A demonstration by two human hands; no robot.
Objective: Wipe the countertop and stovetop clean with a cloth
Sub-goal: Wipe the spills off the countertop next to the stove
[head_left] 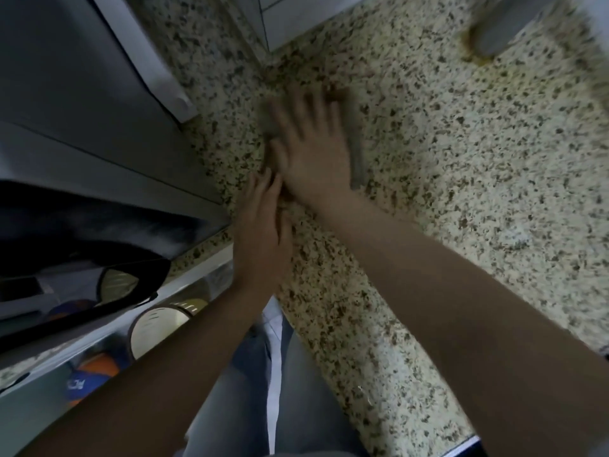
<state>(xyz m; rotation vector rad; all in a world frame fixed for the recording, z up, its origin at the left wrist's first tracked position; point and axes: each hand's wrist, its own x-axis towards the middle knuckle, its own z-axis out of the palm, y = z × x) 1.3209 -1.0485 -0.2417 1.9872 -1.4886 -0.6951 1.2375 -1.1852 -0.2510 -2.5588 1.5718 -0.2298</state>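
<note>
A speckled beige granite countertop (461,153) fills the right and middle of the view. My right hand (309,143) lies flat, fingers spread, pressing a grey-brown cloth (357,156) onto the counter near its far corner; the cloth shows only around the hand's edges and is blurred. My left hand (260,225) rests flat with fingers together at the counter's left edge, its fingertips touching my right wrist. The stovetop is not clearly in view.
White cabinet fronts (296,14) stand behind the counter. A grey container base (504,31) sits at the back right with a brownish stain beside it. At left, a dark ledge and an open shelf holding round lids (158,328) and an orange-blue item (95,371).
</note>
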